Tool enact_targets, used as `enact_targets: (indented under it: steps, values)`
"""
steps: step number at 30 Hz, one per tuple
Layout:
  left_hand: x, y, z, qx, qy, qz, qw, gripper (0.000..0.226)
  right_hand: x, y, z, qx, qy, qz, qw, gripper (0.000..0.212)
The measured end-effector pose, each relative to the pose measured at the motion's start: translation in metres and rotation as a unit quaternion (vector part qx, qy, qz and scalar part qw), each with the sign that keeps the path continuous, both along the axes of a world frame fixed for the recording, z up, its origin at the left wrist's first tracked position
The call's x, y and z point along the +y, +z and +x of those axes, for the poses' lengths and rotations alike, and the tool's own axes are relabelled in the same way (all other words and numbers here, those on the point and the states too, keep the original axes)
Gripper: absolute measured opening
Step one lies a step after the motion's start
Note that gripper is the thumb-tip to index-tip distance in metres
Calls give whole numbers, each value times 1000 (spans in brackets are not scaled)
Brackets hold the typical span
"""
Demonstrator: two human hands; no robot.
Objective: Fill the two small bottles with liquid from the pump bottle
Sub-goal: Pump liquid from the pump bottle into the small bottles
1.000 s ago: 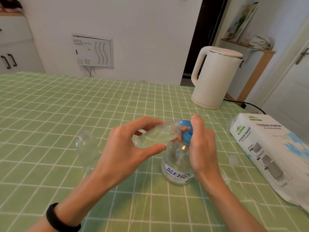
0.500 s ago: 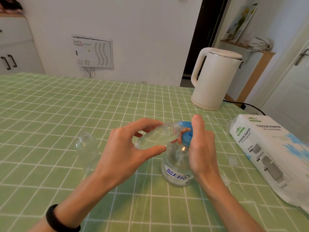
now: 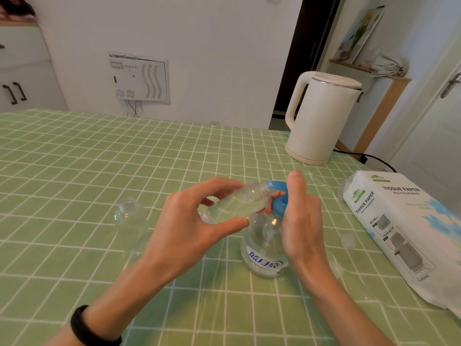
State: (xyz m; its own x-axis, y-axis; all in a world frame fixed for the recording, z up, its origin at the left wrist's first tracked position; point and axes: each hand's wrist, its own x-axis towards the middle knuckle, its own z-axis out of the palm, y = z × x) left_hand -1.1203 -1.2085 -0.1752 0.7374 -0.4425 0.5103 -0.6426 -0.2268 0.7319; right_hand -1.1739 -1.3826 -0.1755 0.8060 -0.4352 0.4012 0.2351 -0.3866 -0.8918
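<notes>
Barely any shift in 1 s: I'm still pinching the tilted, part-filled small bottle (image 3: 237, 203) in left hand (image 3: 189, 236) at the centre pump bottle (image 3: 264, 245) spout, right hand (image 3: 301, 221) fingers curling round pump head (image 3: 278, 203), so filling's continuing; 2nd bottle (image 3: 127, 216) waiting left.

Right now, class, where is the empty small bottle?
In the head view, the empty small bottle stands uncapped on the green tablecloth, left of the left hand, apart from it.
</notes>
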Motion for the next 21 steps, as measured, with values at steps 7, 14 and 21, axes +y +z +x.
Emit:
enact_targets:
  steps: [7, 14, 21]
  values:
    - [1, 0, 1, -7, -1, 1, 1000, 48, -1, 1, -1, -14, -5, 7, 1000, 73]
    - [1, -2, 1, -9, 3, 7, 1000, 49, -1, 1, 0, -20, -16, -13, 1000, 71]
    - [0, -1, 1, -9, -1, -2, 1000, 48, 1, 1, 0, 17, -6, 16, 1000, 75]
